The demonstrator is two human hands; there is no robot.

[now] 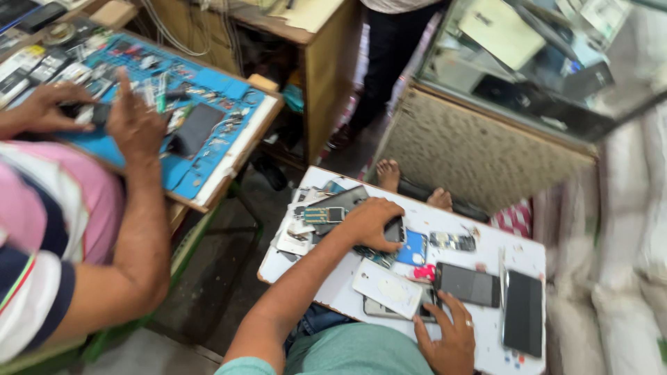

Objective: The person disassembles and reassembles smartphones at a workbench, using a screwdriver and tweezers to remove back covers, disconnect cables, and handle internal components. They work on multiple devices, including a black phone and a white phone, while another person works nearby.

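Observation:
My left hand (370, 222) is curled over a dark phone (397, 230) lying among loose parts on a small white board (486, 253) on my lap. With fingers spread, my right hand (448, 338) rests at the board's near edge, its fingertips on a grey phone (379, 310). That phone lies partly under a white back cover (386, 286). A black phone (469, 283) and a larger black screen (522, 312) lie just right of my right hand. A blue piece (414, 248) and a circuit board (451, 241) sit beside my left hand.
At the left a co-worker in a striped shirt has both hands (132, 121) on a blue work mat (208, 90) covered with small parts and tools. A glass display case (528, 76) stands ahead. A standing person's bare feet (389, 173) are beyond the board.

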